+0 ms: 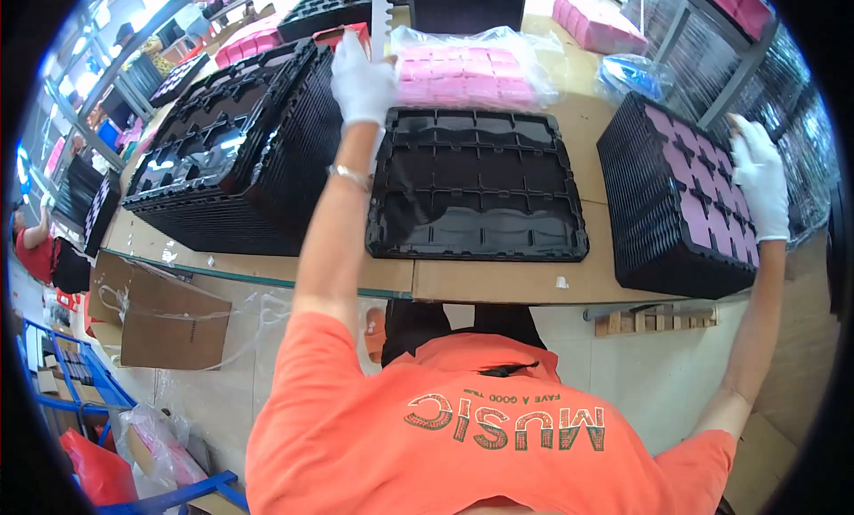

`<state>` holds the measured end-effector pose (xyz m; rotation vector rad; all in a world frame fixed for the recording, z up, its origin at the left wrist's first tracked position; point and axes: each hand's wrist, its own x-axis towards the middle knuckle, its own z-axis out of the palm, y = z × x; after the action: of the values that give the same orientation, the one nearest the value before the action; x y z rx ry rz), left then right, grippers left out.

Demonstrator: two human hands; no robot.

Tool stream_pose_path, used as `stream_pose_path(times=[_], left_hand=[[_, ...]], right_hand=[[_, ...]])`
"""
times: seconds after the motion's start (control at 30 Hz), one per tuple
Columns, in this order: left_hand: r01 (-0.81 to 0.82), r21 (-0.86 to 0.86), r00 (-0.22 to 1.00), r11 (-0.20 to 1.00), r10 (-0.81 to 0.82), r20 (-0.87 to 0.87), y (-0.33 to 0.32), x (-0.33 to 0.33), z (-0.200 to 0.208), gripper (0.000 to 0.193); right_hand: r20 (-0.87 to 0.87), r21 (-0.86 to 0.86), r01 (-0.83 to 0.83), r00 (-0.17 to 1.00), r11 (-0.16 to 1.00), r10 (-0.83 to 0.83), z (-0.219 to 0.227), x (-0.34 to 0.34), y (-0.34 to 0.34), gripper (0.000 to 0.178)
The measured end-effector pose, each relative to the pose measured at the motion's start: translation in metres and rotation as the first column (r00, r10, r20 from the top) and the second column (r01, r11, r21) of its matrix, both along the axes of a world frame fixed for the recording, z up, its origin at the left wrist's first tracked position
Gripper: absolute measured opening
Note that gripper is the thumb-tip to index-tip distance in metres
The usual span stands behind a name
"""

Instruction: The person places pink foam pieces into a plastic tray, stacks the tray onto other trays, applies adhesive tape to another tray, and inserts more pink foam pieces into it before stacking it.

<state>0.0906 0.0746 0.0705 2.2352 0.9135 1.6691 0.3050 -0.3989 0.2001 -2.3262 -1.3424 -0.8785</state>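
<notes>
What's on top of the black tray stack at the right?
Pale pink shapes in rows show on top of the black tray stack. The gloved right hand hides part of its right edge. Anything inside the lower layers is covered.

Left hand beside tall black tray stack, right hand at pink-filled tray stack, both gloved
</notes>
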Motion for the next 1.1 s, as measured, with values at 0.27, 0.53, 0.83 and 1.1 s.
stream_pose_path(times=[0.27, 0.53, 0.83, 1.1], left_hand=[[0.478, -0.381, 0.876, 0.791, -0.404, 0.262, 0.074, 0.022, -0.042, 0.017], [0.656, -0.484, 0.747, 0.58, -0.407, 0.526, -0.039, -0.06, 0.014, 0.017], [0.738, -0.579, 0.674, 0.345, -0.388, 0.629, -0.058, -0.075, 0.02, 0.019], [0.727, -0.539, 0.687, 0.425, -0.467, 0.557, -0.073, -0.069, 0.02, 0.02]], right_hand=[[-0.321, 0.054, -0.316, 0.893, 0.947, 0.316, -0.038, -0.124, 0.146, 0.026], [-0.128, -0.303, -0.276, 0.96, 0.912, 0.248, -0.152, 0.018, 0.308, 0.03], [-0.801, 0.577, -0.223, 0.032, 0.785, 0.598, -0.078, -0.113, 0.324, 0.031], [-0.831, 0.543, -0.38, -0.113, 0.749, 0.545, -0.07, -0.136, 0.333, 0.029]])
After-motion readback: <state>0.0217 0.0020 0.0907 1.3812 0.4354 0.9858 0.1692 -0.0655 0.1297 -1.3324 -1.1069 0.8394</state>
